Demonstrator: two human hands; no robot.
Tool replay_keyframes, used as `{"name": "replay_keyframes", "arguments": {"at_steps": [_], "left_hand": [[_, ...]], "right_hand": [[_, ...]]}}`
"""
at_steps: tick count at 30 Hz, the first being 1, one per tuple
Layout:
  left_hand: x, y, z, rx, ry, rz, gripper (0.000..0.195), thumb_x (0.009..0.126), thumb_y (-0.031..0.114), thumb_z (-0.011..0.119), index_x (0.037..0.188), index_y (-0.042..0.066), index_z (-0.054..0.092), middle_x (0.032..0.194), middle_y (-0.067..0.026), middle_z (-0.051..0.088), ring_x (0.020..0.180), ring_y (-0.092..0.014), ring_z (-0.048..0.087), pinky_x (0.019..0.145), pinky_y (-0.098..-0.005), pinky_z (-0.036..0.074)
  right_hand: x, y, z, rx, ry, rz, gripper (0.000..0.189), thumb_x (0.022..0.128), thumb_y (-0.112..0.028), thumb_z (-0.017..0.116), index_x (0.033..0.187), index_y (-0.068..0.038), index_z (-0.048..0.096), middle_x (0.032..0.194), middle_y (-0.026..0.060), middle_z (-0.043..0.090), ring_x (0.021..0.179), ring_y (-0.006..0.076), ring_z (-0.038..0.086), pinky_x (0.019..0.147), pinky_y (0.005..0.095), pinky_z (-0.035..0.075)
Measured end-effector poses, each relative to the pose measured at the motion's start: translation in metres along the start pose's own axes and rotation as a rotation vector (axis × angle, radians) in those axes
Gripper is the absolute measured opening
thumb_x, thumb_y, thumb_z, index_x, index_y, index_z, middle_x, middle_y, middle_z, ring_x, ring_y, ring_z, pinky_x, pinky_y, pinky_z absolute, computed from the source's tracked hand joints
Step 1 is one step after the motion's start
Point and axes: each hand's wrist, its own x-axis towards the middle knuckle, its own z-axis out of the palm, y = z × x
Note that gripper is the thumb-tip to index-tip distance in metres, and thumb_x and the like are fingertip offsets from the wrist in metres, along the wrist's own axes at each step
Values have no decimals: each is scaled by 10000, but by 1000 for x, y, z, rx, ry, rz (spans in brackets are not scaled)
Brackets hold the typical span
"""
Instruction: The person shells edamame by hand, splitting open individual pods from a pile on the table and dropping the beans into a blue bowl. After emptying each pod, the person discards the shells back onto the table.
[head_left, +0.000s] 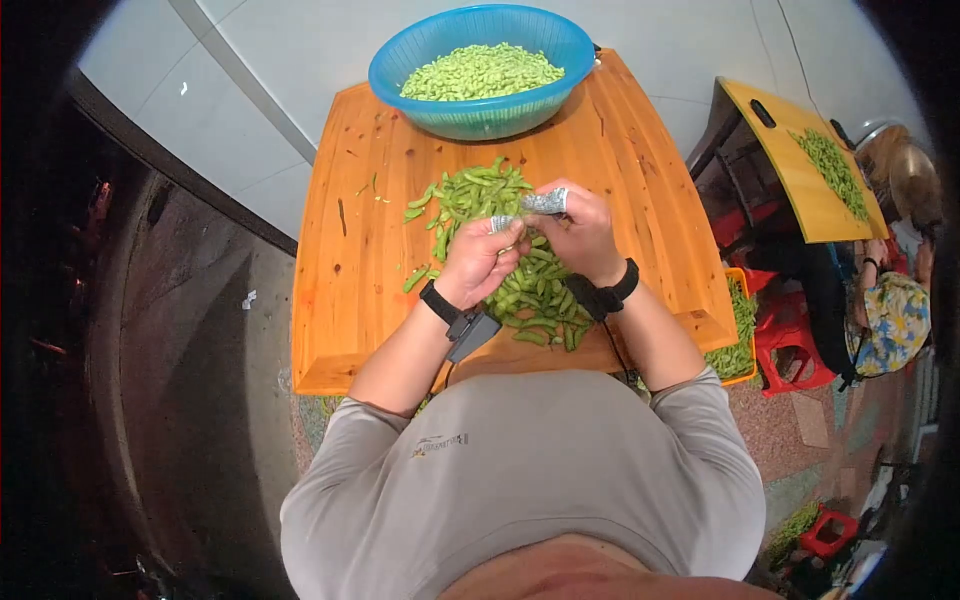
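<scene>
Green soybean pods (540, 289) lie in a loose heap on the wooden table (360, 262) in front of me. Over the heap my left hand (487, 255) and my right hand (581, 229) meet at the fingertips. Grey-white coverings wrap a finger or thumb on each hand. Between the fingertips it is too small to tell whether a pod is pinched. Both wrists wear black straps with small devices and cables. A blue plastic basket (480, 120) at the table's far edge holds many shelled green beans (484, 73).
To the right stand a yellow board table (780, 157) with pods, an orange crate (742, 375) of pods and a red plastic stool (784, 345). A person (892, 322) in a floral garment is beside that table. A pale wall rises behind my table.
</scene>
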Motion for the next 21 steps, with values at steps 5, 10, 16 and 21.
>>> {"name": "replay_keyframes", "arguments": {"at_steps": [5,10,16,21], "left_hand": [[-1,-2,7,125,111,108,115,945,126,576,930,23,624,685,-1,545,492,-33,383,433,-185,286],[1,1,4,523,164,279,163,923,146,608,826,28,666,633,15,601,505,-13,454,452,-183,349],[9,-16,-18,672,161,378,156,899,80,547,831,18,672,624,34,596,522,-18,464,466,-207,373],[1,-3,3,624,123,230,157,895,79,547,804,27,663,591,53,560,532,-14,463,471,-205,363]], "right_hand": [[1,1,-3,92,-31,42,128,760,56,677,881,14,671,830,112,650,666,173,633,570,271,497],[-1,-7,-7,154,-150,207,112,780,56,655,890,30,655,822,115,646,641,156,613,563,270,489],[2,-18,-7,104,-193,196,93,800,52,625,888,34,649,780,117,627,620,155,608,541,277,472],[-5,-2,-6,91,-196,218,84,791,58,642,869,29,643,693,82,570,571,130,561,518,260,447]]}}
